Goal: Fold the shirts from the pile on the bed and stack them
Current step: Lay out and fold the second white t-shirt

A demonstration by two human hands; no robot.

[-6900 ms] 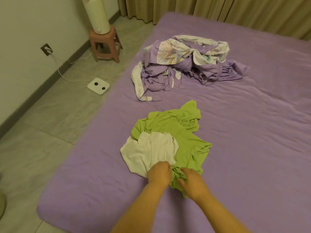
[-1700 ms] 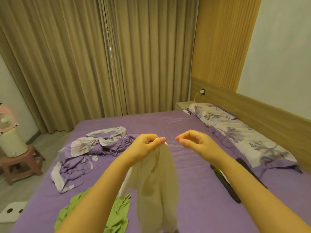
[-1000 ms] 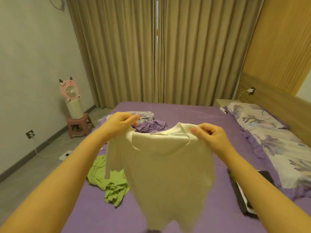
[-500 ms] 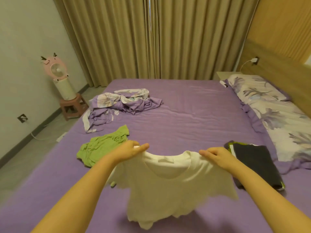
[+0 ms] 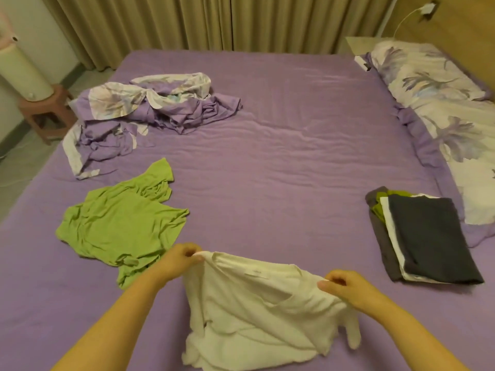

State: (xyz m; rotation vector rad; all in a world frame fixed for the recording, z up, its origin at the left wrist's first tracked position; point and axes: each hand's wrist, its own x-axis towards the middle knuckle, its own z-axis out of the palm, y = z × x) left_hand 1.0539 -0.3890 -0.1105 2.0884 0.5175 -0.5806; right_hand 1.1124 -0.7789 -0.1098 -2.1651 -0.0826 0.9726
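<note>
While both hands pinch the shoulders of the white shirt (image 5: 257,311), the left hand (image 5: 179,259) grips the cloth at one shoulder seam and the right hand (image 5: 341,286) holds the other between thumb and curled fingers, the two hands set well apart with the neckline stretched between them. Below the collar the shirt sags in loose folds, its lower part bunched on the purple bed (image 5: 281,162) close to the near edge. Just left of the left hand lies a crumpled green shirt (image 5: 120,223), unfolded and spread on the sheet. Well to the right sits a stack of folded shirts (image 5: 423,236), a dark one on top, white and green edges showing beneath. Farther back on the left, a rumpled purple floral sheet (image 5: 144,105) is heaped on the mattress. Floral pillows (image 5: 442,108) line the right side, and tan curtains (image 5: 214,22) hang behind the bed.
</note>
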